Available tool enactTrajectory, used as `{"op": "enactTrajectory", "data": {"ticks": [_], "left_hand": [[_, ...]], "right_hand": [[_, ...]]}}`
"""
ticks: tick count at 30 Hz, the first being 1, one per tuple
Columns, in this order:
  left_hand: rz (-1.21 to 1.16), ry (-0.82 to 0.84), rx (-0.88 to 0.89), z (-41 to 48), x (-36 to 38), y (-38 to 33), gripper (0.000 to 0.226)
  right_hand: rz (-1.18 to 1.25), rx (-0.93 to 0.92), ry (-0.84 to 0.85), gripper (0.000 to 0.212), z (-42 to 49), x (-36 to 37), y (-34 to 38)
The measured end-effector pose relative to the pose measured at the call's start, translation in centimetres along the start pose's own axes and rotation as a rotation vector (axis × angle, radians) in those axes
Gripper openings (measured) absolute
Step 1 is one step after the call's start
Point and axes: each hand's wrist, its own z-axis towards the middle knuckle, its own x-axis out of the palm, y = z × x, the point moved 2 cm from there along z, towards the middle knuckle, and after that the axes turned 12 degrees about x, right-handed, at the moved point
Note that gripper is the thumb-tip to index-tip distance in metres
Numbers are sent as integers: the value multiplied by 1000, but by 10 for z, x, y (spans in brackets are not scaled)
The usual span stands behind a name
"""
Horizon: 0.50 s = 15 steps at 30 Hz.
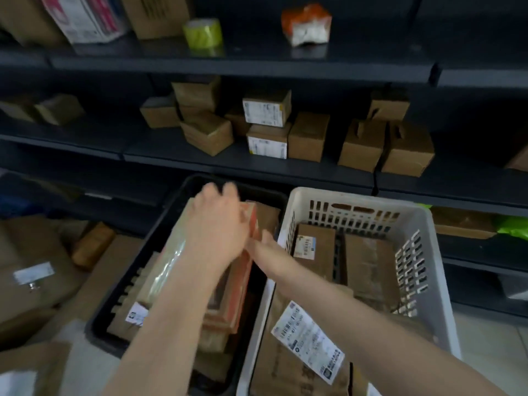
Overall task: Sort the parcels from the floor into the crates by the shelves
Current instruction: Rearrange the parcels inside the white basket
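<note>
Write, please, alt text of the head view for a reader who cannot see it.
A person's left hand and right hand meet on an orange-edged parcel in a black crate packed with parcels. A white crate to its right holds labelled brown parcels; dark shelves behind carry cardboard boxes. The hands are motion-blurred.

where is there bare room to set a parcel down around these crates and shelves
The top shelf is bare between the yellow tape roll and the orange-white packet, and right of it. The black crate shows only a dark slot along its right wall. The white crate looks packed, and the middle shelf is crowded at its centre.
</note>
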Motion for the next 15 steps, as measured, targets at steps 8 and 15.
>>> {"op": "enactTrajectory", "data": {"ticks": [8,15], "left_hand": [[-487,61,-328,-25,26,88,24],[-877,-182,5,34,3,3,28]], "right_hand": [[381,107,-29,54,0,28,-42],[573,-27,-326,33,-29,-85,-13]]}}
